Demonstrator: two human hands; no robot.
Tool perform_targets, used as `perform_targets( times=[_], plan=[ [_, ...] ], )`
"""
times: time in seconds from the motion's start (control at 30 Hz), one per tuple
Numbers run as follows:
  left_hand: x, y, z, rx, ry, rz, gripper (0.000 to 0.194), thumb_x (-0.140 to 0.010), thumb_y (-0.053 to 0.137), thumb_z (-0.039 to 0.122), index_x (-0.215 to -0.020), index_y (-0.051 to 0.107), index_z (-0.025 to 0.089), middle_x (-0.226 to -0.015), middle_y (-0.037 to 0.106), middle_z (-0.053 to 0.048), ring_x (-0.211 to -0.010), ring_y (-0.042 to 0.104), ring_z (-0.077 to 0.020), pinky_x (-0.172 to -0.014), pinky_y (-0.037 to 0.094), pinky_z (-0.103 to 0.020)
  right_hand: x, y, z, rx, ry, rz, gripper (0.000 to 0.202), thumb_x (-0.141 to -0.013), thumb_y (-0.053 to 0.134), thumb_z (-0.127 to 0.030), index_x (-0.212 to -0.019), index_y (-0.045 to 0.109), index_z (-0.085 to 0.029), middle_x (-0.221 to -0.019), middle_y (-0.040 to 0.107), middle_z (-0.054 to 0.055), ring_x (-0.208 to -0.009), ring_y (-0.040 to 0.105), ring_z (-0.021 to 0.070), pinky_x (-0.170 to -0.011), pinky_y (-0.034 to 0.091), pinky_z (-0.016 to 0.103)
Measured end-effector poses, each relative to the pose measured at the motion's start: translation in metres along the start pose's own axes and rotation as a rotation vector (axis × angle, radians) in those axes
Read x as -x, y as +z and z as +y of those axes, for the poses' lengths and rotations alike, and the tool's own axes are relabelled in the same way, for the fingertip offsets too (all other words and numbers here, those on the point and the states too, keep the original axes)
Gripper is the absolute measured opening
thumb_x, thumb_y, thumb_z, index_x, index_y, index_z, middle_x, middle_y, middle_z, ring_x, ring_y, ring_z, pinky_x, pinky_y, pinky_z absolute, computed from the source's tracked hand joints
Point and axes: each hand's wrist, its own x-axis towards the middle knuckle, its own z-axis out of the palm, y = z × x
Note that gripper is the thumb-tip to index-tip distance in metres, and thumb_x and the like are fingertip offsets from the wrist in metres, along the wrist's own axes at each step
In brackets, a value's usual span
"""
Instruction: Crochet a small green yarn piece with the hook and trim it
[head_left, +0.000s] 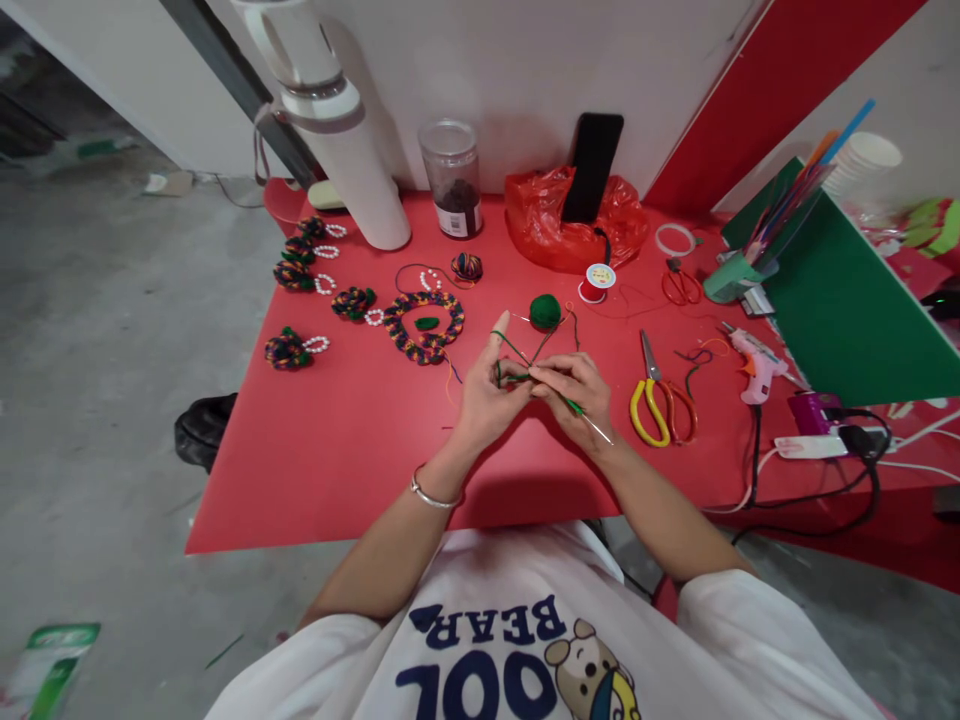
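My left hand (pixel 484 398) is closed on green yarn (pixel 512 346), with the strand looped over its raised index finger. A crochet hook (pixel 596 428) with a green grip lies in my right hand (pixel 576 388), its silver end pointing back towards my wrist. Both sets of fingertips meet at the yarn; the stitches there are too small to make out. Just beyond my hands sits a ball of green yarn (pixel 545 312). To their left, a multicoloured braided ring (pixel 405 349) surrounds a small green crocheted piece (pixel 427 324).
Several multicoloured yarn pieces with bead loops (pixel 288 350) line the left side. Behind stand a white flask (pixel 352 170), a jar (pixel 451 180) and a phone (pixel 592 165) on a red bag. Scissors (pixel 651 395), a pink glue gun (pixel 761 368) and a power strip (pixel 814 446) with cables occupy the right.
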Motion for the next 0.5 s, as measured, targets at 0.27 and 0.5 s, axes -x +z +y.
perform_targets(
  times=[0.27,0.5],
  plan=[
    [-0.0032,-0.0053,-0.0008,-0.104,0.035,0.066,0.109,-0.068,0.074,0.008,-0.163,0.024,0.025,-0.067,0.066,0.008,-0.061,0.060,-0.0086,-0.061,0.046,-0.019,0.0002,0.0033,-0.0047,-0.092,0.249,-0.100,0.024,-0.101,0.058,-0.031,-0.120,0.074,-0.029,-0.109,0.075,0.006,-0.100,0.071,0.0185,-0.090,0.059,0.036],
    [-0.0083,-0.0053,-0.0027,0.053,0.046,0.090,0.098,-0.070,0.078,0.012,-0.158,0.038,0.026,-0.079,0.067,0.005,-0.069,0.065,-0.0085,-0.070,0.052,-0.020,0.0031,0.0075,-0.0022,-0.036,0.181,-0.042,0.024,-0.101,0.059,-0.026,-0.120,0.074,-0.028,-0.110,0.077,0.006,-0.101,0.071,0.0191,-0.091,0.058,0.038]
  ],
)
